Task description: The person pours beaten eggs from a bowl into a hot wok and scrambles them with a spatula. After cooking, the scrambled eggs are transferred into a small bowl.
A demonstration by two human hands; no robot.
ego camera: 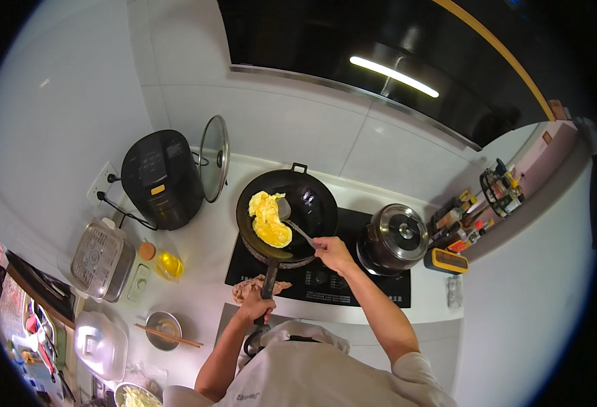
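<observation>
My left hand [258,305] grips the dark handle [270,277] of a black wok [311,216]. A crumpled cloth [245,290] lies beside that hand at the hob's front edge. My right hand [333,253] is closed around the handle of a metal spatula [301,231]. The spatula's blade [284,208] is inside the wok, against the right side of a yellow cooked egg [269,224]. The egg lies in one folded piece on the wok's left side. Beneath the wok is a black glass hob [324,295], with part of the burner area hidden.
Right of the wok stands a lidded pot [399,239], near seasoning bottles [461,224]. On the left are an upright glass lid [213,160], a black appliance [162,180], an oil bottle [167,265], and a metal bowl [162,342] with chopsticks [176,338] across it.
</observation>
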